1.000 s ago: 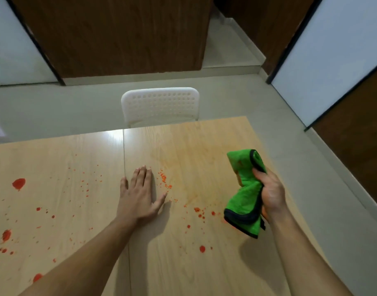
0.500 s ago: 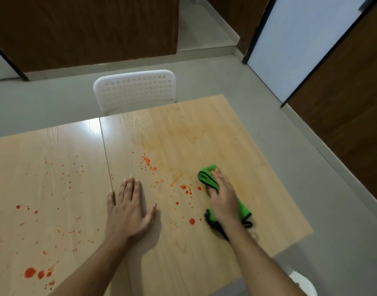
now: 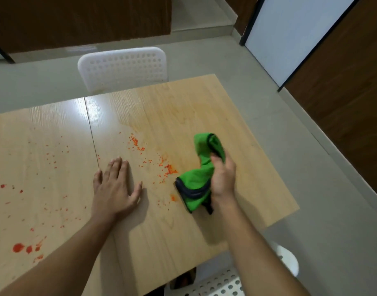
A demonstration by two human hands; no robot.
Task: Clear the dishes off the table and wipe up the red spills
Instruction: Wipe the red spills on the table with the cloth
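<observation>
On the table (image 3: 236, 124), red spills (image 3: 168, 169) lay between the hands; the left hand (image 3: 114, 190) rested flat, fingers straight, holding nothing. Right of them, the right hand (image 3: 222, 178) gripped the green cloth (image 3: 197, 179) mid-length; soft, light, best bunched

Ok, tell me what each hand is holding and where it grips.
The right hand grips the green cloth around its bunched middle. The left hand holds nothing; it rests flat on the table.
</observation>
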